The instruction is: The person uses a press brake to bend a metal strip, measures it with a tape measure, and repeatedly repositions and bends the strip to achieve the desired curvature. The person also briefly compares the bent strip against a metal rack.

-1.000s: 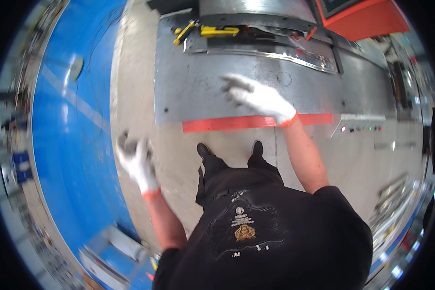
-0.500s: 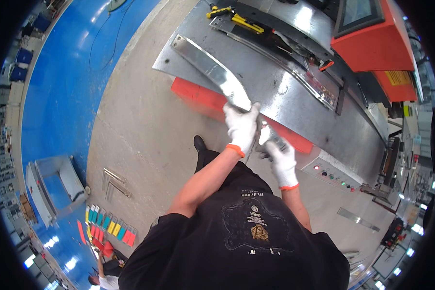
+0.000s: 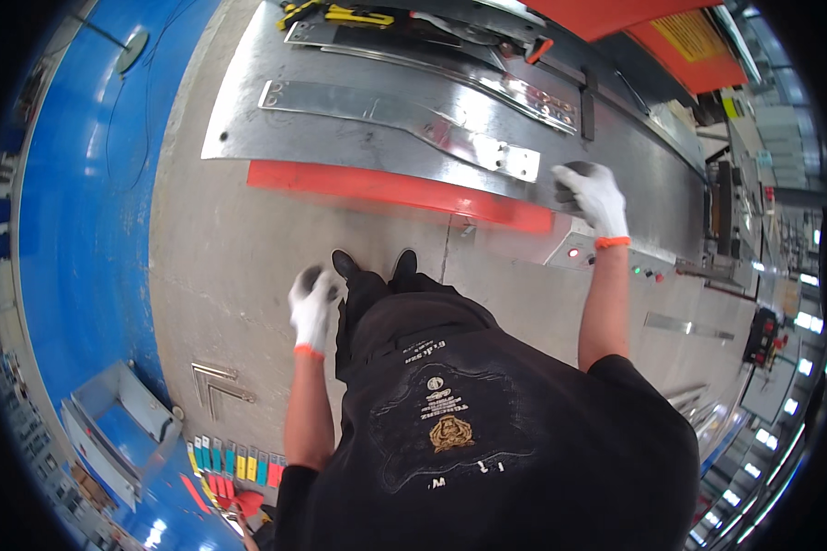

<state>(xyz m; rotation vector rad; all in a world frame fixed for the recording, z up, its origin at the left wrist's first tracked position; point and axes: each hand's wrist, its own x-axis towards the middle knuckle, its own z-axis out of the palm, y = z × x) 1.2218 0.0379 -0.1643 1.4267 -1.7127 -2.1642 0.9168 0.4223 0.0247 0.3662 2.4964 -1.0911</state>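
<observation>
A long bent flat metal bar with holes at both ends lies on the steel worktable, near its front edge. My right hand, in a white glove with dark fingertips and an orange cuff, hovers just past the bar's right end. Its fingers are loosely bent and hold nothing. Down in front of my legs on the left hangs my left hand, gloved alike. It is away from the table, with loosely curled fingers and nothing visible in it.
Yellow-handled tools and a long metal rail lie farther back. A red machine housing stands behind. Below the table's edge run a red beam and a button panel. L-shaped metal pieces lie on the floor.
The bent metal bar has gone from both hands onto the table and lies there released. My left hand has dropped down and left; my right has moved right and farther away. The view has turned.
</observation>
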